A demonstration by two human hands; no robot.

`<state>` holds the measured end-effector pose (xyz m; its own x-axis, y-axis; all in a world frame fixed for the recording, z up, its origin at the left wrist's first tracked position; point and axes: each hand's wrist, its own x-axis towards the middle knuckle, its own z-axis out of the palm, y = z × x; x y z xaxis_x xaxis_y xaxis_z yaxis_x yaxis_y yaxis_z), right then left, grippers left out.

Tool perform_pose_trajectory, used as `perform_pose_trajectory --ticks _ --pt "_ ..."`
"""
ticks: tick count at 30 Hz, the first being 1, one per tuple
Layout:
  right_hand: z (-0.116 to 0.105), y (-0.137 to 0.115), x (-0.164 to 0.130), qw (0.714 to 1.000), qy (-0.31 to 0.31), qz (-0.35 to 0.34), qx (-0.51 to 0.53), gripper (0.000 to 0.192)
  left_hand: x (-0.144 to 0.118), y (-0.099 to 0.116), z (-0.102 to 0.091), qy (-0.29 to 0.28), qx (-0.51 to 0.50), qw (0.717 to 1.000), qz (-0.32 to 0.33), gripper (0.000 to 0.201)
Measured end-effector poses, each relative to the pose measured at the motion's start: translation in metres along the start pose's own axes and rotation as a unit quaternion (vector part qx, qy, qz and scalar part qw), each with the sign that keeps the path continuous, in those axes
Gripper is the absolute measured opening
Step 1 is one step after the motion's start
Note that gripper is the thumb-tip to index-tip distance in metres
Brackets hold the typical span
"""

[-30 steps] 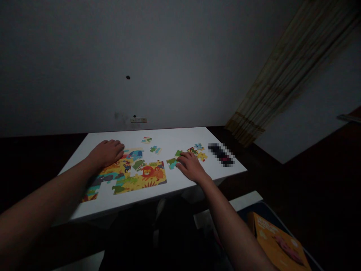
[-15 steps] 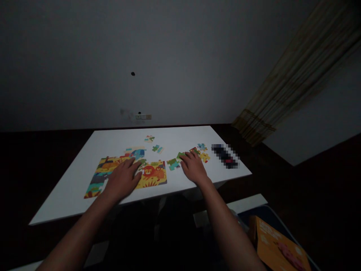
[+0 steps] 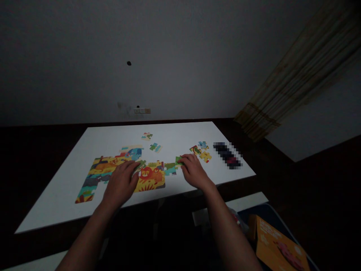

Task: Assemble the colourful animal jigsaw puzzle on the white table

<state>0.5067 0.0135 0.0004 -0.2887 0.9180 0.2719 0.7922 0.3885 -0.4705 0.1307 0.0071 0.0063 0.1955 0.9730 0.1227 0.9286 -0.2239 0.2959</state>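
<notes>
My left hand (image 3: 121, 182) lies over the partly joined jigsaw puzzle (image 3: 150, 176), fingers stretched and thumb apart. Its fingertips touch a green puzzle piece (image 3: 141, 164) above the lion picture, and the hand hides part of the puzzle's middle. To the right, my right hand (image 3: 194, 171) is closed at its fingertips on a green puzzle piece (image 3: 178, 160), partly covered by the fingers. Between that piece and the lion section lies a green and teal puzzle piece (image 3: 170, 169), against the section's right edge.
Two loose pieces (image 3: 156, 147) lie toward the back of the white table (image 3: 64, 165). Several more pieces (image 3: 205, 156) lie beyond my right hand, near a blurred dark object (image 3: 228, 155). An orange box (image 3: 279, 244) sits at lower right.
The green and teal piece has shifted left against the lion section. My right hand has moved slightly with the green piece. My left hand stays on the puzzle; the view has shifted a little.
</notes>
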Motion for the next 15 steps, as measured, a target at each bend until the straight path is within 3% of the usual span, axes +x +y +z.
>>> perform_pose_trajectory --ticks 5,9,11,15 --pt "0.005 0.011 0.001 0.998 0.046 0.007 0.038 0.038 -0.002 -0.003 0.006 0.042 -0.044 0.998 0.003 0.06" --pt "-0.018 0.034 0.021 0.984 0.107 0.136 -0.044 0.049 -0.003 -0.002 0.009 0.056 -0.05 0.997 0.009 0.055" --pt "-0.036 0.049 0.036 0.968 0.071 0.203 -0.129 0.057 -0.003 -0.002 0.011 0.065 -0.05 0.997 0.014 0.053" --pt "-0.068 0.073 0.061 0.958 0.006 0.231 -0.171 0.059 -0.004 -0.002 0.013 0.079 -0.055 0.995 0.022 0.05"
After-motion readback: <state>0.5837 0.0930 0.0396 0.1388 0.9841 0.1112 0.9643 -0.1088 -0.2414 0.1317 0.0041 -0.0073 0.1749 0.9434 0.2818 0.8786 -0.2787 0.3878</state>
